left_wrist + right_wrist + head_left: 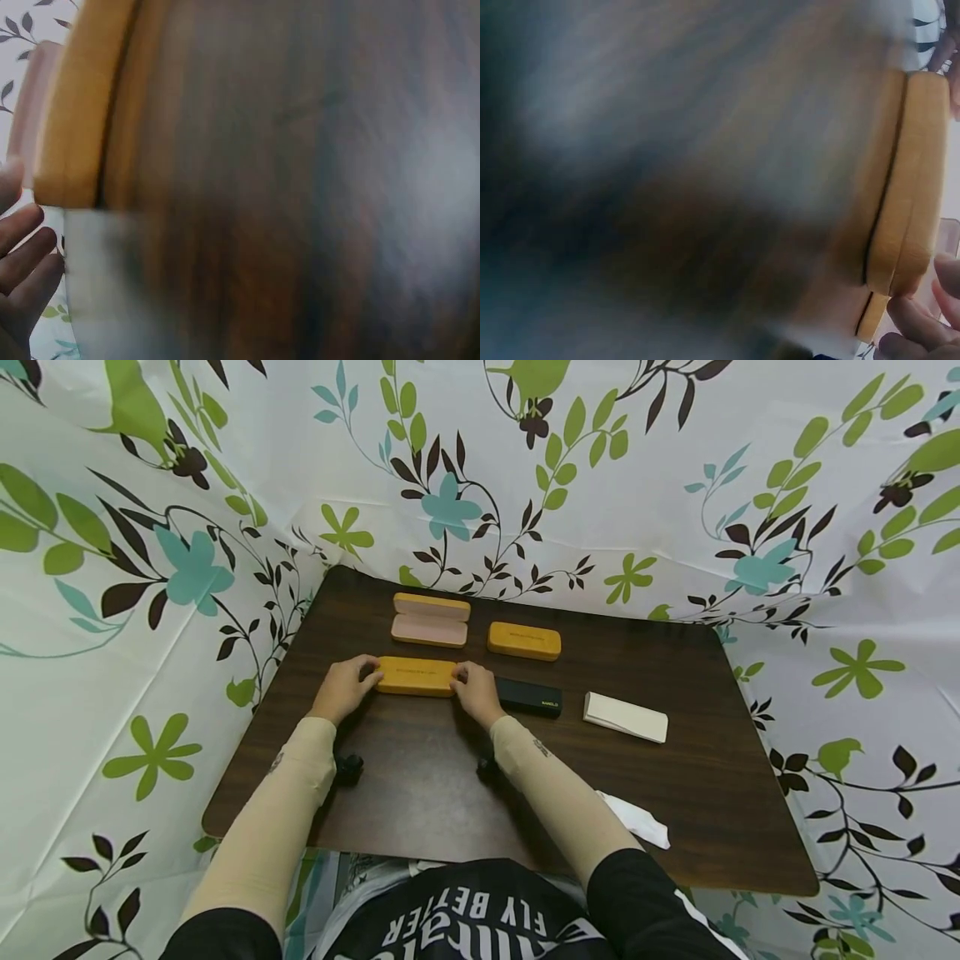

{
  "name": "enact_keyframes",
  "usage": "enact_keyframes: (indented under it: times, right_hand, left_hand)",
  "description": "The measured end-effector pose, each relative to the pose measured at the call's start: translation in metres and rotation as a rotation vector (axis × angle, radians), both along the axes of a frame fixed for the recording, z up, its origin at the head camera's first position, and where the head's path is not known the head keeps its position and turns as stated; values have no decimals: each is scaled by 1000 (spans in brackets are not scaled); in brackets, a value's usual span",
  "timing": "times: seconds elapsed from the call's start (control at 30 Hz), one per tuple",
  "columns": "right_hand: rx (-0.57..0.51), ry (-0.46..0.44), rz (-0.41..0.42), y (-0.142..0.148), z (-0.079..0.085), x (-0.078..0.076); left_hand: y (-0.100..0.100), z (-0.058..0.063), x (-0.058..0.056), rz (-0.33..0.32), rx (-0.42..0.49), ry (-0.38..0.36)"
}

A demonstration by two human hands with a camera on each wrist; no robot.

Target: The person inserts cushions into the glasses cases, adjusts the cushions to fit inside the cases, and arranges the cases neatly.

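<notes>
A closed yellow glasses case (415, 677) lies lengthwise before the person on the table. At its left end, the left hand (345, 689) holds it with thumb and fingertips. The right hand (477, 692) pinches the opposite end between thumb and curled fingers. In the left wrist view, the case's front (82, 135) shows a dark seam, with the left fingers (30, 259) at its end. The right wrist view has the right fingers (915, 326) at the lower corner of the case (907, 187). Part of that end is hidden by the hand.
Behind stand an open yellow case (430, 629) with pale pink lining and another closed yellow case (524, 641). A black case (528, 696) lies beside the right hand, then a cream folded case (626, 717). White cloth (637, 820) lies by the right forearm on the brown table (720, 810).
</notes>
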State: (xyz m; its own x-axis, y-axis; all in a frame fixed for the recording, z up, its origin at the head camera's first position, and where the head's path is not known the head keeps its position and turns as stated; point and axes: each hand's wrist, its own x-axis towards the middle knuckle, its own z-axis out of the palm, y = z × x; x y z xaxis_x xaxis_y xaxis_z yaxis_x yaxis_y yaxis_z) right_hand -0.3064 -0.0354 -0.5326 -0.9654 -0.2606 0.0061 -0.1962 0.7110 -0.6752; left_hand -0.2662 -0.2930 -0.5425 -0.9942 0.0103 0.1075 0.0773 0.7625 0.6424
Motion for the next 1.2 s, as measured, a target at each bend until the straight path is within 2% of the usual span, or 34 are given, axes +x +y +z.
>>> enact_keyframes:
  times: [0.13,0.23,0.37,0.47,0.6,0.77,0.93,1.13,1.2]
  right_hand:
    - [54,39,33,1,-3,3]
    - [44,57,47,3,-1,4]
    - [26,56,61,13,6,3]
    - [15,38,72,27,12,2]
    - [-8,6,45,58,20,4]
    - [-57,-40,-51,118,25,14]
    - [-14,-78,-115,184,34,25]
    - [26,-175,-160,255,33,40]
    - [13,-218,-171,274,30,47]
  left_hand:
    - [0,-2,3,10,-30,-4]
    - [2,-2,4,33,-64,0]
    - [6,2,5,78,-122,46]
    - [13,7,7,104,-146,95]
    - [25,15,7,102,-151,147]
    - [51,20,4,31,-155,167]
    - [86,23,0,-60,-144,168]
    - [149,16,4,-225,-150,201]
    - [175,14,7,-293,-158,184]
